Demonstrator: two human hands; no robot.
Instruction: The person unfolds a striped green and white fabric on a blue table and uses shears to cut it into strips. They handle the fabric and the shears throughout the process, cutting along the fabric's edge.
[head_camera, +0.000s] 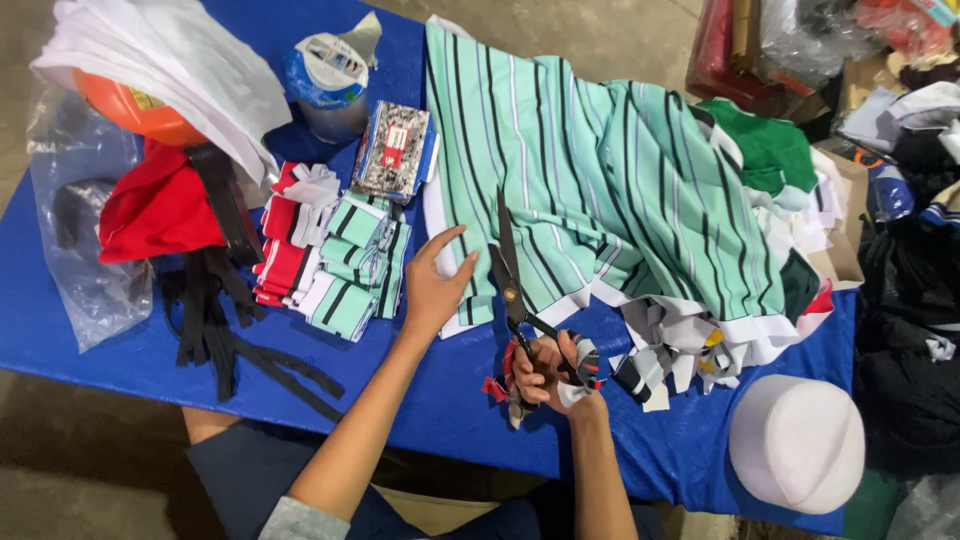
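Observation:
My right hand (545, 372) grips the cloth-wrapped handles of large black scissors (508, 265), whose blades point away from me across the near edge of a mint-green fabric (590, 160) with black and white stripes. My left hand (437, 280) lies flat, fingers spread, on the left edge of that fabric, just left of the blades. The fabric is spread over a blue table (120, 340). A stack of folded cut striped pieces (345, 265), green and red, sits left of my left hand.
Black straps (215, 320) and red cloth (160, 210) lie at the left by a clear plastic bag (85, 250). A tape roll (325, 75) and a small printed packet (395, 150) sit at the back. Scraps (680, 345) and a white cap (797, 440) lie right.

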